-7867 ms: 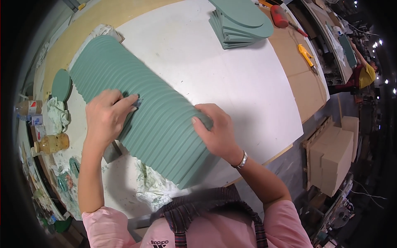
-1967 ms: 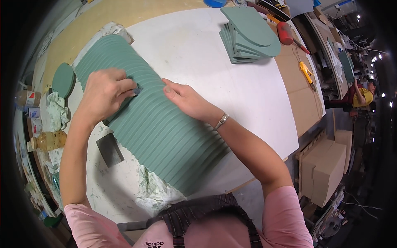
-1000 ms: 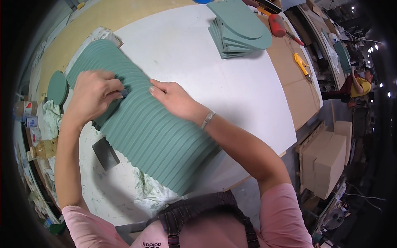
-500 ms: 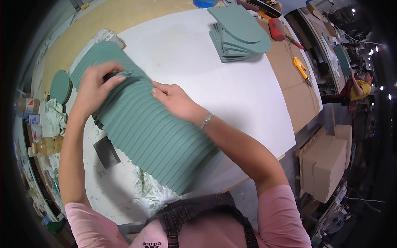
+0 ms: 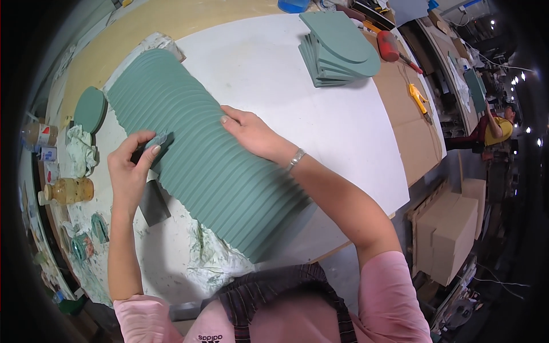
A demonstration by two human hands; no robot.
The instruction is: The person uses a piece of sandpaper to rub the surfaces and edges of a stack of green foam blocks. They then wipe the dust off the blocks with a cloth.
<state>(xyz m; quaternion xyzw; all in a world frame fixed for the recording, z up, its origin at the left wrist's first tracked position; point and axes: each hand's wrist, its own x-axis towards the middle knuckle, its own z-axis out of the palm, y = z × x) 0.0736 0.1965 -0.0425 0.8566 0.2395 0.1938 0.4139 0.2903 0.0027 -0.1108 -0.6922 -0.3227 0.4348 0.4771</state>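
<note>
A long row of thin green panels (image 5: 229, 183), packed face to face with rounded edges upward, lies slantwise across the table before me. My left hand (image 5: 127, 166) pinches a small folded grey-green pad (image 5: 162, 139) between thumb and fingers, at the row's left side. Whether the pad is cloth or abrasive I cannot tell. At the row's right edge, my right hand (image 5: 251, 131) grips the panels, thumb on top; its other fingers are partly hidden. Below the left hand's pad, a flat dark block (image 5: 153, 204) lies beside the row.
More green panels (image 5: 337, 43) are stacked at the far right, near a red mallet (image 5: 388, 46) and a yellow air gun (image 5: 418, 98). On the left are a round green piece (image 5: 90, 110), a rag (image 5: 82, 150) and a jar (image 5: 71, 190). A person (image 5: 500, 130) stands far right.
My left hand has come down and nearer along the row with the pad, off the top to its left side. The right hand still grips the right edge.
</note>
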